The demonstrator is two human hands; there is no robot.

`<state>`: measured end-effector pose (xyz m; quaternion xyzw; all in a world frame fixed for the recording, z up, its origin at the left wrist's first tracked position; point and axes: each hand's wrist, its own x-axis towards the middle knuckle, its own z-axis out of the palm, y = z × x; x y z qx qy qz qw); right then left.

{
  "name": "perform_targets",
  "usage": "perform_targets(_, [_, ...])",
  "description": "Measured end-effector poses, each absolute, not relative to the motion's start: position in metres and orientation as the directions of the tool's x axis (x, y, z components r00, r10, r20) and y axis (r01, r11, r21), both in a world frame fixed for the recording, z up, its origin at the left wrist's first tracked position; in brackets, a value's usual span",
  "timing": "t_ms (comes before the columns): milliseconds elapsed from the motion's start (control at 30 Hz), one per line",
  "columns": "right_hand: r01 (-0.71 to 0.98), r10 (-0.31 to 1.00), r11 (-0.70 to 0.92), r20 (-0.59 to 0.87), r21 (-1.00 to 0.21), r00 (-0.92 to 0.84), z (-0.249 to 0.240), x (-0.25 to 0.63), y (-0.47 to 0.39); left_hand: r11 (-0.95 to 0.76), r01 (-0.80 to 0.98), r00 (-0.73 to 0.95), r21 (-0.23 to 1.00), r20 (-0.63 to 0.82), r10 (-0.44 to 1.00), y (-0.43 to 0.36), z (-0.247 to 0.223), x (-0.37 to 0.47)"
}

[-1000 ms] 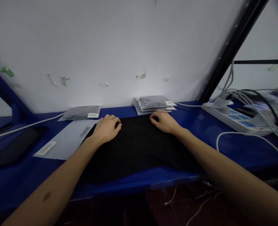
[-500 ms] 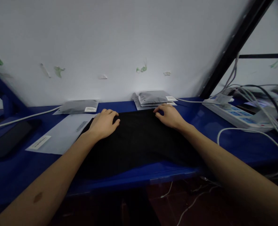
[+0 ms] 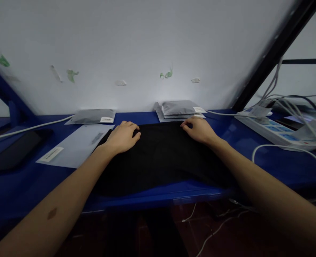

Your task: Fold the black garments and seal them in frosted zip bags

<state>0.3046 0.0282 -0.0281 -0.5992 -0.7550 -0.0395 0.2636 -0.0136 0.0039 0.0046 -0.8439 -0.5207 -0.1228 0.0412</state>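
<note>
A black cloth (image 3: 158, 157) is spread flat on the blue table (image 3: 235, 139), its near edge uneven along the table's front. My left hand (image 3: 124, 136) rests on the cloth's far left part, fingers loosely bent and the thumb held apart from them. At the far right corner my right hand (image 3: 199, 129) has its thumb and fingertips drawn together on the cloth's edge. Left of the cloth lies a flat pale plastic bag (image 3: 72, 144) with a white label, partly behind my left wrist.
Against the white wall lie a grey packed bag (image 3: 92, 116) and a small stack of grey bags (image 3: 179, 108). A dark phone-like slab (image 3: 19, 150) is at left. A white power strip (image 3: 275, 130) with tangled cables stands at right. More cables hang below the table's front edge.
The whole view has shifted a little, moving the scene right and slightly up. Both hands keep nearly the same places on the cloth; the right thumb and fingertips look closer together.
</note>
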Motion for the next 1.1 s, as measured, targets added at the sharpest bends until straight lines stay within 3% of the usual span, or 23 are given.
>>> perform_targets(333, [0.938, 0.867, 0.254, 0.485, -0.234, -0.114, -0.0254, 0.3044, 0.0263, -0.429, 0.902, 0.401, 0.043, 0.282, 0.872, 0.0004, 0.0069, -0.0122])
perform_targets(1100, [0.932, 0.870, 0.259, 0.481, -0.255, -0.110, -0.0271, 0.3044, 0.0287, -0.389, 0.920, 0.374, 0.039, 0.206, 0.904, -0.0021, 0.0105, -0.0109])
